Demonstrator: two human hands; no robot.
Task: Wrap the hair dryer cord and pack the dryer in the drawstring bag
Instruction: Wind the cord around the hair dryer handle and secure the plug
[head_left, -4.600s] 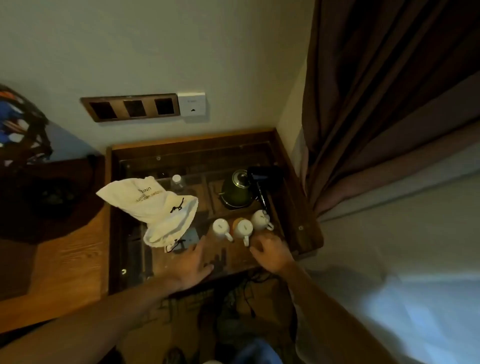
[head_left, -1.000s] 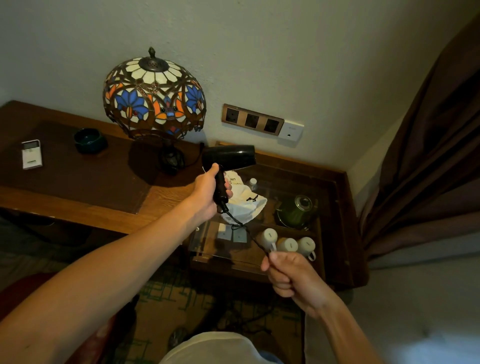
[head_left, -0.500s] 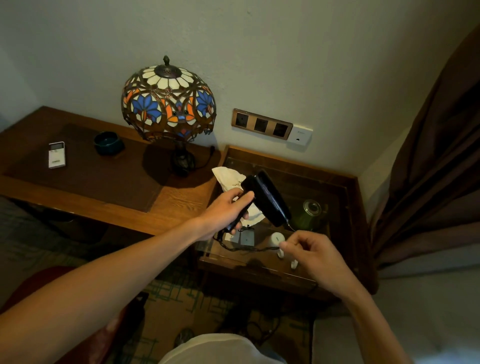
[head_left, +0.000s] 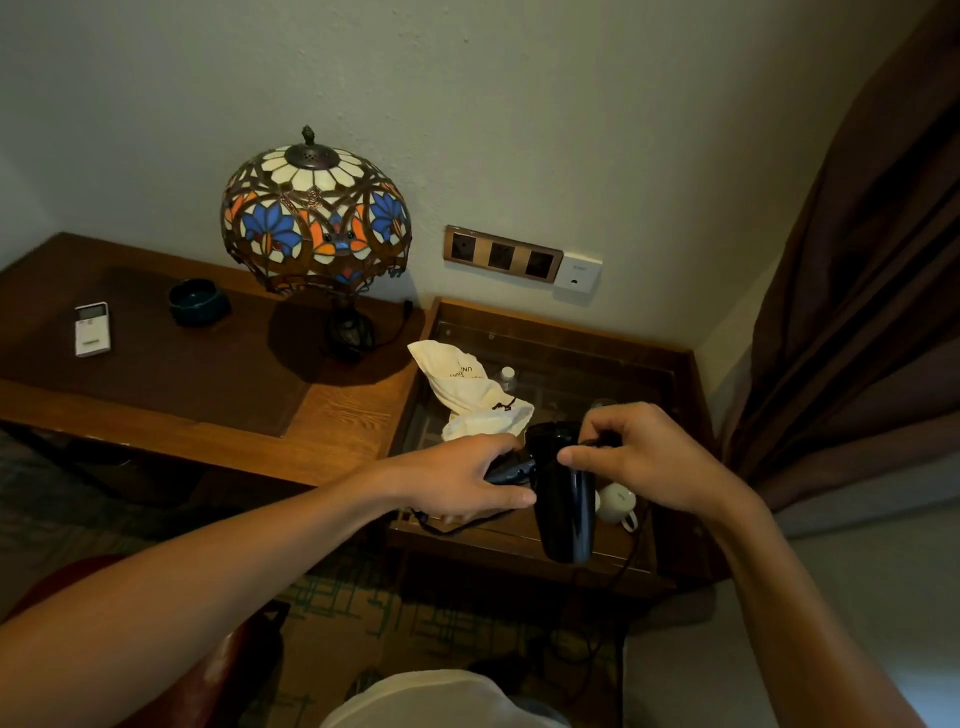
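I see my left hand (head_left: 460, 475) gripping the black hair dryer (head_left: 563, 499) by its handle, held above the glass-topped side table (head_left: 670, 364). My right hand (head_left: 641, 460) pinches the cord (head_left: 602, 443) at the dryer body. White drawstring bag (head_left: 475, 397) lies on the glass, just behind.

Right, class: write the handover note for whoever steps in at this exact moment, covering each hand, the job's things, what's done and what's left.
Left hand: grips the hair dryer by its handle, above the glass-topped side table.
Right hand: pinches the cord at the dryer's body.
Drawstring bag: lies on the side table, behind the hands, with no dryer in it.
Done: dryer picked up, cord in hand.
Left: cord loops hang loose below the left hand, so finish the wrap, then bag the dryer.
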